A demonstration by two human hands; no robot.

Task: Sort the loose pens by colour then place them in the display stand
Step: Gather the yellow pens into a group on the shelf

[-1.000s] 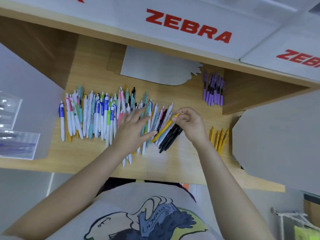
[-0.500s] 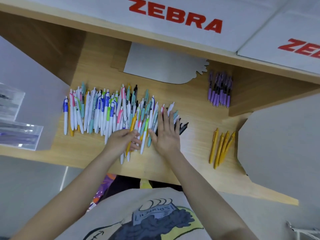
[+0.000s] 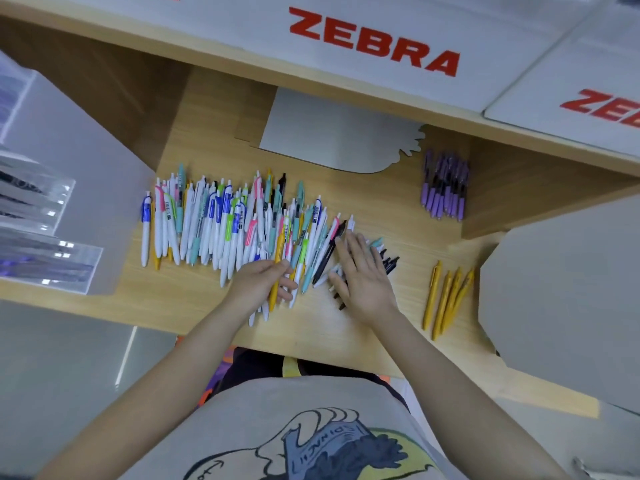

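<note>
Since half a second ago little has shifted: both hands stay at the near edge of the pen heap, and one second ago the right hand was lifting a yellow pen off it. On the wooden shelf [image 3: 363, 327] the mixed pile of pens [image 3: 221, 220] spreads across the left and middle. Clear display trays [image 3: 41, 258] sit at the far left edge. A purple group [image 3: 445, 188] lies far right by the shelf wall, and four yellow pens [image 3: 446, 299] lie near right, well apart from the pile. The right hand [image 3: 363, 275] lies flat, fingers straight, pressing on black pens [image 3: 389, 263] at the pile's right end. The left hand [image 3: 259, 282] curls its fingers around a yellow pen [image 3: 275, 289] among the white ones.
</note>
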